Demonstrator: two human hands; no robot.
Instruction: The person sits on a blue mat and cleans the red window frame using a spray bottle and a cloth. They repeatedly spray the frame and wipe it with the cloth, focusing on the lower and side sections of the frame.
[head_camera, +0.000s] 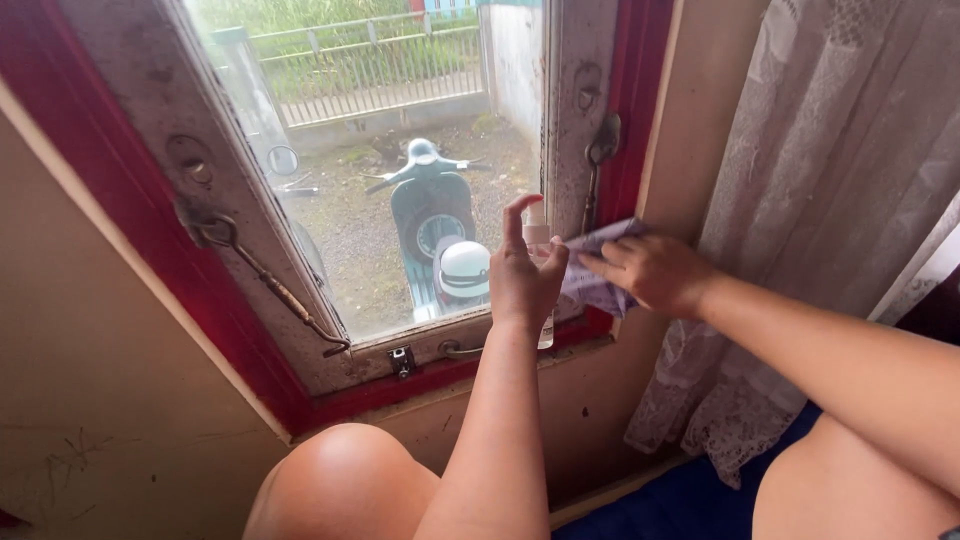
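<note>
At the window pane (370, 190): left hand (522, 280) clamped on spray bottle (540, 240), right hand (650, 272) pinching cloth (590, 275).
I see the bottle mostly hidden by fingers; long axis upright, nozzle toward the glass.

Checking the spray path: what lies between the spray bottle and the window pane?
Nothing. In the head view the stretch from the spray bottle in the left hand to the window pane is bare.

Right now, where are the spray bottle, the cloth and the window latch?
spray bottle (537, 233): head view, on its white top.
cloth (592, 288): head view, on its lower fold.
window latch (601, 150): head view, on its metal handle.
</note>
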